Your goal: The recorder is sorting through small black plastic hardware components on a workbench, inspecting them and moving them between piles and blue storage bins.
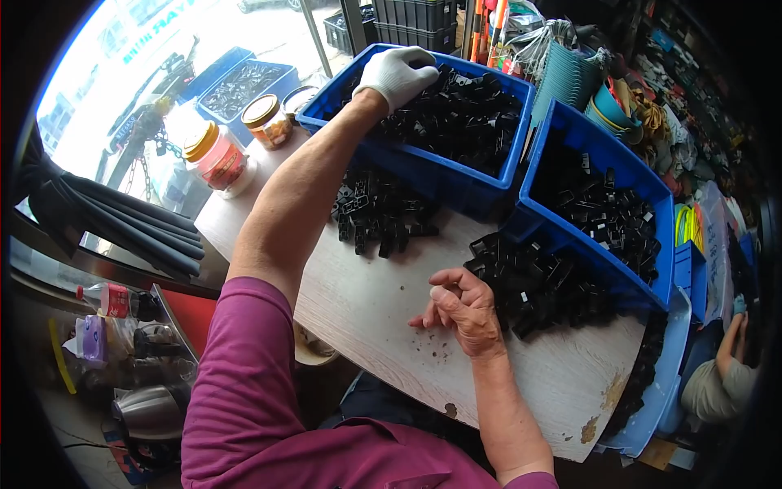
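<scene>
My left hand (399,78), in a white glove, is over the far left part of a large blue bin (456,159) filled with black plastic parts (456,106). Its fingers curve loosely with a gap to the thumb, and no part shows between them. Bare, my right hand (468,311) hovers over the pale tabletop (366,285), fingers bent and apart, with nothing visible in it. Just beside it, on the right, lies a heap of black plastic parts (538,285). Another loose pile of black parts (379,208) sits below my left forearm.
A second blue bin (590,236) of black parts stands to the right. Lidded jars (218,159) line the table's left edge. A metal kettle (151,414) and a bottle (110,299) are at lower left. Another person (721,379) is at far right.
</scene>
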The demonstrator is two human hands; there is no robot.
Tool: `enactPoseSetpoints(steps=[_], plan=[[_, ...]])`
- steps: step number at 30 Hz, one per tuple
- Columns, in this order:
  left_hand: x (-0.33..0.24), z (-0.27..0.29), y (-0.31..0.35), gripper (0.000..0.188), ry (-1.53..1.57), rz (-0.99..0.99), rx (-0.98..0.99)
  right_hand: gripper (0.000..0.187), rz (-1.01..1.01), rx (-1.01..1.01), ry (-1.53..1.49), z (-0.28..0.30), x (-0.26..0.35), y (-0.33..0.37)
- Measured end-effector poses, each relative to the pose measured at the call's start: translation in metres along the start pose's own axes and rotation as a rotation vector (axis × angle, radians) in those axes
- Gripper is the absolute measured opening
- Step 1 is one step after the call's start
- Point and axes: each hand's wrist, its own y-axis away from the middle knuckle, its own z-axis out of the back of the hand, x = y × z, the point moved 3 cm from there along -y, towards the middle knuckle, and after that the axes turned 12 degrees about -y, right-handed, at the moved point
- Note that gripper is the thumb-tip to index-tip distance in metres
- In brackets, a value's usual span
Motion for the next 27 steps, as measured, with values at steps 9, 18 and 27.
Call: enactPoseSetpoints(steps=[9,18,27], plan=[[0.017,0.027,0.021,0.032,0.177,0.014,-0.196,0.022,-0.023,0.014,-0.024,-0.002,-0.001,0.0],[0.003,0.071,0.096,0.021,0.025,-0.051,-0.485,0.021,-0.02,0.0,-0.01,0.0,0.0,-0.001],[0.003,0.056,0.196,0.024,-0.023,-0.043,-0.453,0.021,-0.015,-0.003,-0.014,-0.001,0.0,-0.001]])
